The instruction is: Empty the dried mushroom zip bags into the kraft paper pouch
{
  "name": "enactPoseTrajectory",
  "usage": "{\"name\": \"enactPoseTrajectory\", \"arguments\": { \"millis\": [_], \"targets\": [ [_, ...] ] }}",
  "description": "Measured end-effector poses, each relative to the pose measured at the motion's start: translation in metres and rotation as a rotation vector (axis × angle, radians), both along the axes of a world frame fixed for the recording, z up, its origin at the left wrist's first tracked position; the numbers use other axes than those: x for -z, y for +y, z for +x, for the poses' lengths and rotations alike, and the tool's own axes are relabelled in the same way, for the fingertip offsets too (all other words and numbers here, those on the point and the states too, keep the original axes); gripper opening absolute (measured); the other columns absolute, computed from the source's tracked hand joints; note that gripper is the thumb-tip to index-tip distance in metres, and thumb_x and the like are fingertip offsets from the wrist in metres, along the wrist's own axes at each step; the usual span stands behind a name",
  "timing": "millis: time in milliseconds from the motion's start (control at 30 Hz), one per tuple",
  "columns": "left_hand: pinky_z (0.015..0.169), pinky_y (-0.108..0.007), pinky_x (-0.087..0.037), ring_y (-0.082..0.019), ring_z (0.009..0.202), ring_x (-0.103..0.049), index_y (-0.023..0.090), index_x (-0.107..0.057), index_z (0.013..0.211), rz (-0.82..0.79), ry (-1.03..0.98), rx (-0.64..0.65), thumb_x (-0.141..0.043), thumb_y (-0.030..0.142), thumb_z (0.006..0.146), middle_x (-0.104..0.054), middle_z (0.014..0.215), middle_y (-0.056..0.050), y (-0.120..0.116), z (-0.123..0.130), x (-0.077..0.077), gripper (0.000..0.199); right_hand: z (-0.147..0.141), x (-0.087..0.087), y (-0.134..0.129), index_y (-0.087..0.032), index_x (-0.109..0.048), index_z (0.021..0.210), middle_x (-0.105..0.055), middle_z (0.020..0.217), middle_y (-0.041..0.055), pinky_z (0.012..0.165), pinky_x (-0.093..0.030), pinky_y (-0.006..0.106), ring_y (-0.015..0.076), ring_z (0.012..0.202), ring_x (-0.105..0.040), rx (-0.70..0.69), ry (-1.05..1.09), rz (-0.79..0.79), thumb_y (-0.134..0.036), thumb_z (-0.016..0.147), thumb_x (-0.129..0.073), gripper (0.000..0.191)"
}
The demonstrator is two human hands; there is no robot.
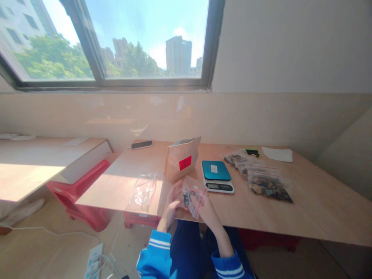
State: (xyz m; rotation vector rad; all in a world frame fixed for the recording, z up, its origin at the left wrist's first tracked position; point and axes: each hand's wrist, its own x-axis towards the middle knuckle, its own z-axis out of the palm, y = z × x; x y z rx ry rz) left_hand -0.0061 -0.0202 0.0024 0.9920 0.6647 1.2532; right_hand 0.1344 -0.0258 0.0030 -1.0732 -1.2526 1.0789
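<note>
Near the front edge of the table, my left hand (173, 200) and my right hand (205, 203) are both closed on a clear zip bag (195, 207) with a red seal line. Something small and dark shows inside the bag, too small to name. Just behind my hands stands an upright brown paper pouch (181, 158) with a red label, its top open. A kitchen scale (217, 176) with a blue-green plate and a small display sits to the right of it. Another clear zip bag (142, 192) lies flat to the left of my left hand.
Several filled zip bags (270, 185) with dark and brown pieces lie right of the scale. Behind them are a green-and-black tool (251, 152) and white paper (277, 154). A phone (142, 145) lies at the back left; a red stool (84, 193) and a power strip (94, 259) are on the floor.
</note>
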Motion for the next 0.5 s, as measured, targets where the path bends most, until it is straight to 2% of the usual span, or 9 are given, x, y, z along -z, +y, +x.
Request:
{"name": "enactPoseTrajectory", "arguments": {
  "millis": [167, 300, 400, 500],
  "targets": [
    [0.052, -0.024, -0.055, -0.023, 0.086, -0.067, 0.024, -0.046, 0.134, -0.013, 0.013, -0.014, -0.068, 0.027, 0.072, -0.061, 0.125, -0.013, 0.005, -0.002, 0.004, 0.066, 0.005, -0.003, -0.002, -0.020, -0.063, 0.099, -0.072, 0.098, 0.0091, 0.084, -0.055, 0.040, 0.0240, 0.091, -0.068, -0.003, -0.046, 0.043, -0.046, 0.076, -0.065, 0.035],
    [0.050, -0.022, -0.054, -0.017, 0.073, -0.067, 0.026, -0.044, 0.135, -0.041, 0.045, -0.007, -0.070, 0.031, 0.075, -0.061, 0.124, -0.012, 0.006, -0.002, 0.004, 0.066, 0.004, 0.004, 0.000, -0.020, -0.063, 0.098, -0.072, 0.096, 0.0088, 0.082, -0.055, 0.039, 0.0233, 0.088, -0.069, 0.041, -0.031, 0.036, -0.042, 0.074, -0.067, 0.032],
    [0.052, -0.023, -0.054, -0.018, 0.076, -0.068, 0.027, -0.045, 0.134, -0.030, 0.037, 0.001, -0.068, 0.028, 0.075, -0.061, 0.124, -0.012, 0.004, -0.002, 0.003, 0.063, 0.003, 0.012, 0.003, -0.019, -0.063, 0.095, -0.072, 0.096, 0.0097, 0.081, -0.055, 0.040, 0.0241, 0.086, -0.070, 0.079, -0.004, 0.024, -0.037, 0.071, -0.070, 0.031],
    [0.054, -0.024, -0.054, -0.022, 0.084, -0.068, 0.027, -0.049, 0.131, -0.052, -0.001, -0.004, -0.064, 0.025, 0.075, -0.061, 0.123, -0.011, 0.004, -0.002, 0.002, 0.059, 0.003, 0.012, 0.004, -0.019, -0.062, 0.095, -0.073, 0.091, 0.0096, 0.076, -0.057, 0.041, 0.0248, 0.080, -0.070, 0.122, 0.020, -0.012, -0.035, 0.070, -0.070, 0.030]
  ]
}}
